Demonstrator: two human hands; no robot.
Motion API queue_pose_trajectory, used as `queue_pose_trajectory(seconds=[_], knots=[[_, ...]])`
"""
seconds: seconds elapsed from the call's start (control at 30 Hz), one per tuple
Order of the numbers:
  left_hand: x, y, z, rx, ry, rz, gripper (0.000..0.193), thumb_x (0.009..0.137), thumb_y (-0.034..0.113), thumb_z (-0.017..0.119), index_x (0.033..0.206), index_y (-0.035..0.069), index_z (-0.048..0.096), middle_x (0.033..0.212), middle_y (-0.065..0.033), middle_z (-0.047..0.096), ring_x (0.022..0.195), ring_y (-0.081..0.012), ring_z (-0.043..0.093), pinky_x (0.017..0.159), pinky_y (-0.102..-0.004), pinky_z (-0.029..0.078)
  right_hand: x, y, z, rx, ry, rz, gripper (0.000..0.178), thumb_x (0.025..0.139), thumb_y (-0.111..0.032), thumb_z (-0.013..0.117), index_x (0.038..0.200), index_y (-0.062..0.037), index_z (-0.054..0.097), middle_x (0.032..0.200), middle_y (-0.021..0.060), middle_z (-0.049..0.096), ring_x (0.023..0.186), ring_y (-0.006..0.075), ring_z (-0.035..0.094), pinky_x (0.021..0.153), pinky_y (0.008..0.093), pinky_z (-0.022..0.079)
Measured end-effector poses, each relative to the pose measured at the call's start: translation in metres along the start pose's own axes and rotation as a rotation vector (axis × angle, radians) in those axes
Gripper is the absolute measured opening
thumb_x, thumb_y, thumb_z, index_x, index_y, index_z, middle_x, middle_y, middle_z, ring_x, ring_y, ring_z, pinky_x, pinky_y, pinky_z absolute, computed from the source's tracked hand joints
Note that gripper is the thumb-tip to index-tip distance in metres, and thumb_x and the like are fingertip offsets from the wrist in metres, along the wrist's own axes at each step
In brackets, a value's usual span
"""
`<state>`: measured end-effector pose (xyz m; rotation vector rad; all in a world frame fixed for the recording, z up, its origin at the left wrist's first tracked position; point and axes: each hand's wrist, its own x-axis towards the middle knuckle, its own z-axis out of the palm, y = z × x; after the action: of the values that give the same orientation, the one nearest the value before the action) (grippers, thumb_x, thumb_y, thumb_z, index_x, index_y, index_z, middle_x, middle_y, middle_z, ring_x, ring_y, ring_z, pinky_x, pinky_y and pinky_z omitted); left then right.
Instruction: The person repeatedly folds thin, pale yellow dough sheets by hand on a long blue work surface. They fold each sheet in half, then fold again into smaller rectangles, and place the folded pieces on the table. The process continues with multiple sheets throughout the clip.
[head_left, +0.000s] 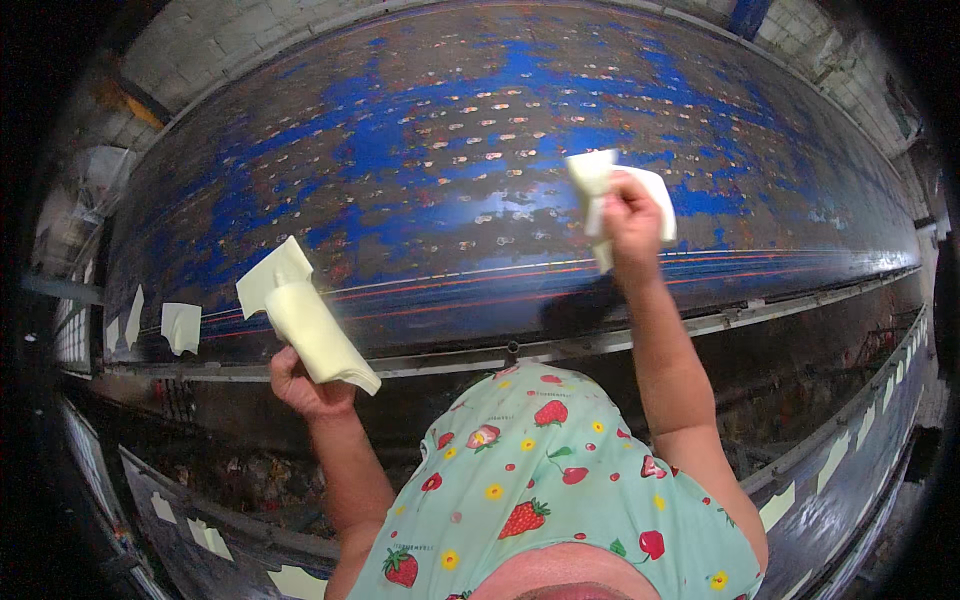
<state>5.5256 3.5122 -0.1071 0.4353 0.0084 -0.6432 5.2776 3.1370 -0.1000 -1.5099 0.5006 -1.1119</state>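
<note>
My left hand [308, 385] is closed around a folded bundle of pale yellow cloth pieces [318, 330], held over the near edge of a long table. One flat piece [274, 276] sticks out past the far end of the bundle. My right hand [634, 218] is raised above the table, pinching a pale yellow cloth piece [655, 200] that hangs in loose folds and is partly smeared by motion. The long table [400, 200] has a dark, blue-stained top with rows of small printed marks. Its surface lies below both hands.
Pale yellow cut pieces [181, 327] lie at the table's near left end. Thin coloured lines and a metal rail [700, 324] run along the near edge. Behind me a second long table [850, 490] carries several pale pieces. A block wall [210, 50] stands beyond.
</note>
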Motion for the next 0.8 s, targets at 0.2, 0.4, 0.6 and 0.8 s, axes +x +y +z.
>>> queue_pose_trajectory(seconds=[0.2,0.4,0.6,0.8], knots=[[-0.007,-0.004,-0.008,0.007,-0.066,-0.065,0.059,0.082,0.019,0.058,0.135,-0.006,0.059,0.127,-0.0235,0.069,0.113,-0.0395,0.07,0.101,-0.0562,0.056,-0.047,0.045,0.121,-0.443,-0.602,0.076,0.022,0.096,-0.014,0.068,0.117,-0.0052,0.07,0.115,0.0164,0.07,0.111,0.0319,0.066,0.1,0.0407,0.051],[0.01,-0.054,0.025,0.244,-0.032,-0.126,0.049,0.086,0.018,0.06,0.127,-0.008,0.063,0.121,-0.0229,0.071,0.106,-0.0369,0.072,0.097,-0.0509,0.06,-0.076,0.029,0.12,-0.407,-0.604,-0.038,0.021,0.096,-0.013,0.068,0.113,-0.0029,0.072,0.106,0.0159,0.071,0.099,0.0315,0.07,0.087,0.0418,0.056],[0.032,-0.136,0.061,0.528,-0.264,-0.526,0.035,0.089,0.001,0.066,0.123,-0.009,0.066,0.111,-0.0137,0.074,0.091,-0.0193,0.073,0.083,-0.0319,0.059,-0.076,-0.025,0.071,-0.255,-0.324,0.141,0.017,0.098,-0.011,0.069,0.109,-0.0004,0.074,0.095,0.0107,0.072,0.079,0.0147,0.068,0.071,0.0314,0.056],[0.03,-0.209,0.072,0.7,-0.467,-0.678,0.024,0.092,0.002,0.074,0.115,-0.006,0.071,0.099,-0.008,0.075,0.087,-0.0124,0.07,0.078,-0.0278,0.057,-0.106,-0.053,0.037,-0.306,0.021,0.305,0.013,0.091,-0.006,0.075,0.101,0.0029,0.074,0.087,0.0098,0.074,0.076,0.0129,0.072,0.068,0.029,0.058]])
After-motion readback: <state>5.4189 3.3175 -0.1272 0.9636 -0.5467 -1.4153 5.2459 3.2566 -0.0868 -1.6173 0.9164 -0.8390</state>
